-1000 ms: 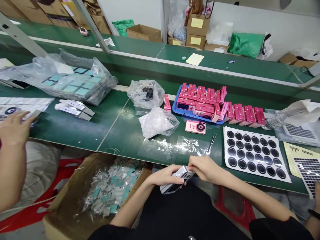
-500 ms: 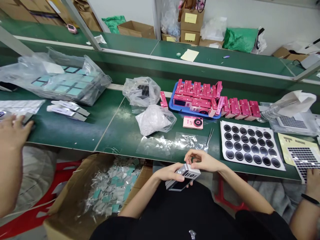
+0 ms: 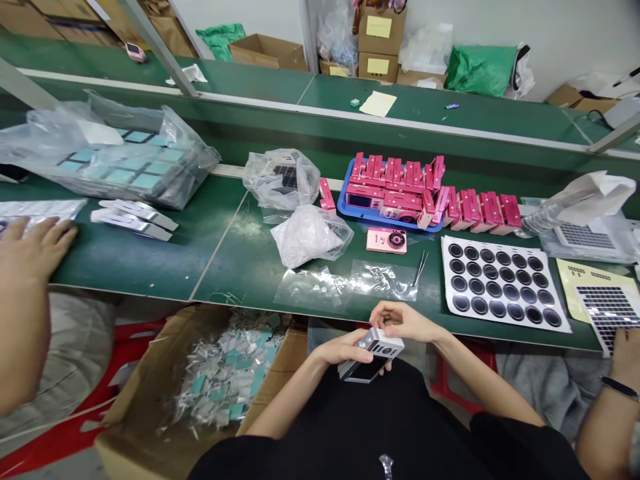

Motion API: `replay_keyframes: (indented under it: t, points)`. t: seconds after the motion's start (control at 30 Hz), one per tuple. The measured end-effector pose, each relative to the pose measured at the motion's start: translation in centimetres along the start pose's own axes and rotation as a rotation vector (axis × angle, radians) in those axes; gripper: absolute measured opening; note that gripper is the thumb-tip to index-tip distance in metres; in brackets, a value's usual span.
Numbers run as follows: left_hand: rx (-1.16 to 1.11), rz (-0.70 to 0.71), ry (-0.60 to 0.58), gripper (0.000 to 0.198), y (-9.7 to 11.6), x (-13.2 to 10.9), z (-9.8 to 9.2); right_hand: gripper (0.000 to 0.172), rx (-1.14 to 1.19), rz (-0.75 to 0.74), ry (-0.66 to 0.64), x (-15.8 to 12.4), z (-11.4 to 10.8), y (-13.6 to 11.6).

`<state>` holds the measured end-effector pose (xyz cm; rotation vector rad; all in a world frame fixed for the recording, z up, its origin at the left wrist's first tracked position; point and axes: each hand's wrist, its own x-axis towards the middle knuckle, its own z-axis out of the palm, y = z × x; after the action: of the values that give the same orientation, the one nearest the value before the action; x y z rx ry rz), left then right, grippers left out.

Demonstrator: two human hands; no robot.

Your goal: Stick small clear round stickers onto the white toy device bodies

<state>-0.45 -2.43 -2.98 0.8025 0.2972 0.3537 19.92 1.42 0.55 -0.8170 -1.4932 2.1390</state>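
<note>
A silver camera-like device (image 3: 369,357) with a dark screen is held over my lap, just off the table's front edge. My left hand (image 3: 345,348) is wrapped round its body. The fingers of my right hand (image 3: 403,321) are bent together at the top end of the device; whether anything small is between them is hidden. Beyond my hands lie clear plastic sheets (image 3: 320,288) with small pieces on them, tweezers (image 3: 421,268) and one pink camera (image 3: 387,241). A sheet of round black discs (image 3: 505,283) lies to the right.
A blue tray (image 3: 367,214) is piled with pink cameras, with more standing beside it. Plastic bags (image 3: 313,237) sit left of it. An open carton of scraps (image 3: 220,380) stands below the edge. Co-workers' hands (image 3: 35,250) rest at far left and far right.
The co-worker's hand at the left has moved slightly right and its fingers are spread. The view has shifted slightly; my hands and the silver device keep nearly the same pose.
</note>
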Motion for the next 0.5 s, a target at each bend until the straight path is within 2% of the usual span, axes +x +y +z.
replay_keyframes:
  t: [0.2, 0.33, 0.5]
  points:
    - [0.001, -0.022, 0.045, 0.056, -0.3, 0.3, -0.2, 0.034, -0.011, 0.048, -0.026, -0.5, -0.6, -0.4]
    - [0.015, -0.023, 0.088, 0.051, -0.2, 0.4, -0.6, 0.025, -0.219, -0.008, 0.029, -0.9, -0.7, -2.1]
    - [0.028, -0.035, 0.118, 0.050, -0.4, 0.3, -0.9, 0.026, -0.392, -0.005, 0.007, -1.0, -0.4, -3.4]
